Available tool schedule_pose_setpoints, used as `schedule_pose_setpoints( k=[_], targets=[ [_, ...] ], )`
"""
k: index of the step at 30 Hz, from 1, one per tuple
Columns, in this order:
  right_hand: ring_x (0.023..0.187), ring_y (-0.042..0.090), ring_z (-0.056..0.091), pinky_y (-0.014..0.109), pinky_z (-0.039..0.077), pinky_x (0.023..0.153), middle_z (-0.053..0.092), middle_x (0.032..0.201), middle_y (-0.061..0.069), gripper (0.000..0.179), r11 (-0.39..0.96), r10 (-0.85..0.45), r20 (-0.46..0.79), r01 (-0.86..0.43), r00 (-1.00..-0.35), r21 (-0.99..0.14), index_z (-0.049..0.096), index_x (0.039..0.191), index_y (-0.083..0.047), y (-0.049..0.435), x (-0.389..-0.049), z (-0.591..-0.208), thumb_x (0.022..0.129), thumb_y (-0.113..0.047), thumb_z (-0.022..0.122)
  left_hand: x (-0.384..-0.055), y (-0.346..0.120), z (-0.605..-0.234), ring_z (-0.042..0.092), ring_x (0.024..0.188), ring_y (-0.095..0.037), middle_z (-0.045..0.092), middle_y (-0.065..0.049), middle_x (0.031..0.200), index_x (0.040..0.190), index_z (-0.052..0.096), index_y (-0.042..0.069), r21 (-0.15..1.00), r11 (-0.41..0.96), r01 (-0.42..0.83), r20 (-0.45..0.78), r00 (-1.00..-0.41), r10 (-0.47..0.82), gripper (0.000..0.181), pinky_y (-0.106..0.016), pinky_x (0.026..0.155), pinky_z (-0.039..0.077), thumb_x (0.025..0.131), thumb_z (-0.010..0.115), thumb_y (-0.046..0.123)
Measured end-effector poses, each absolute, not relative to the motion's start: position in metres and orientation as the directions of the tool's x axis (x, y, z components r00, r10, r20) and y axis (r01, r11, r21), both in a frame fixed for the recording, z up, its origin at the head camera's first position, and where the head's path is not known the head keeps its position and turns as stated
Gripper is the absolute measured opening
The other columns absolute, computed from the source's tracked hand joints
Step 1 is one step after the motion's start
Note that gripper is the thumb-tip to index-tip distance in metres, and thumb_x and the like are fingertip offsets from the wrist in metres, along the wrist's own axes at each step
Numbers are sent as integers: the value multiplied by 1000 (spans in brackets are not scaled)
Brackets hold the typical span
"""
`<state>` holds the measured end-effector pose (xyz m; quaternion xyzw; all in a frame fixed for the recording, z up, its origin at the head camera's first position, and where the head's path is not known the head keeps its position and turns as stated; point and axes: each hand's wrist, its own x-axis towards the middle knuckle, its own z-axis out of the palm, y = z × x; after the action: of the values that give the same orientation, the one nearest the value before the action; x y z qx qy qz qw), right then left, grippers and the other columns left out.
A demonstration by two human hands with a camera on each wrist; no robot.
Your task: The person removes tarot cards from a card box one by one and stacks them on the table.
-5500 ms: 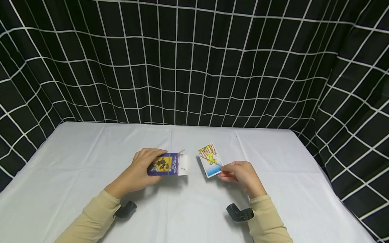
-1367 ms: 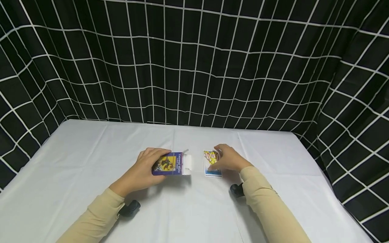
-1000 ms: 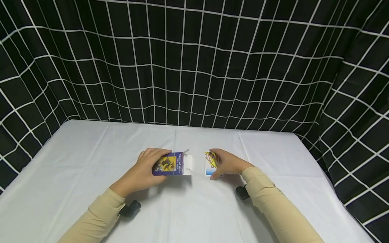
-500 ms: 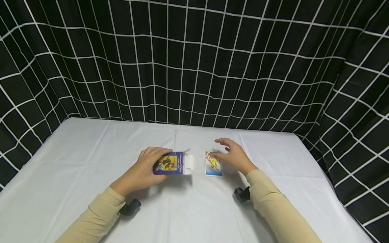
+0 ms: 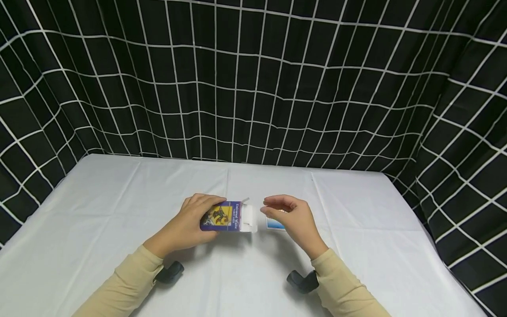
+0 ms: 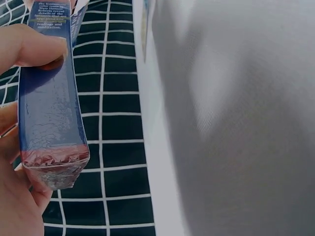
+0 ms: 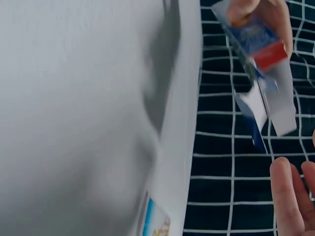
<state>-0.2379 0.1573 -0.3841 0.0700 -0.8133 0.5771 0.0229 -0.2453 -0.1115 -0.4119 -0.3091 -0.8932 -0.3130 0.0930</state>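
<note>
My left hand (image 5: 186,226) grips a blue and purple tarot card box (image 5: 218,215) above the table, its yellow picture facing up. The box's white end flaps (image 5: 247,219) hang open on the right side. In the left wrist view, crinkled clear wrap covers the near end of the box (image 6: 51,108), and my thumb presses its narrow side. My right hand (image 5: 297,222), fingers and thumb bent but apart with nothing between them, hovers just right of the open flaps. Beneath it a stack of tarot cards (image 5: 274,224) lies on the table, mostly hidden by the hand.
A white cloth (image 5: 222,286) with creases covers the table. Behind and on both sides hangs a black curtain with a white grid (image 5: 253,88). A dark wrist device (image 5: 303,281) sits under the right sleeve, another (image 5: 170,272) by the left.
Earlier my right hand held the cards up; they then lay on the table while its fingers gripped their edges. It has since let go and moved left toward the box, which stays gripped.
</note>
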Motion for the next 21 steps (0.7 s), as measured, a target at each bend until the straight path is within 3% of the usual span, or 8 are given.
schedule_pose_setpoints(
  k=[6,16,21],
  targets=[
    [86,13,67,32,55,74,65,108,14,32,182,-85,53,-68,-995,-981,67,103,1,145,-230,-388,75,-14,74,-244,-110,-412,41,113,-13,54,2,128,132,48,18,495,614,614,361,-789,498,71,-40,99,28,66,73,23],
    [78,16,68,36,55,74,67,90,15,30,94,-57,-2,-3,-998,-996,65,101,8,131,-227,-393,74,-4,73,-242,-107,-411,40,115,-13,53,2,128,133,47,18,488,603,631,373,-775,510,72,-40,101,27,65,72,23],
    [70,15,67,33,56,70,68,81,11,25,122,2,-1,1,-1000,-993,67,92,6,126,-226,-395,72,-5,75,-241,-106,-411,40,116,-13,53,2,129,133,47,18,486,598,637,370,-770,519,72,-41,102,27,66,72,23]
  ],
)
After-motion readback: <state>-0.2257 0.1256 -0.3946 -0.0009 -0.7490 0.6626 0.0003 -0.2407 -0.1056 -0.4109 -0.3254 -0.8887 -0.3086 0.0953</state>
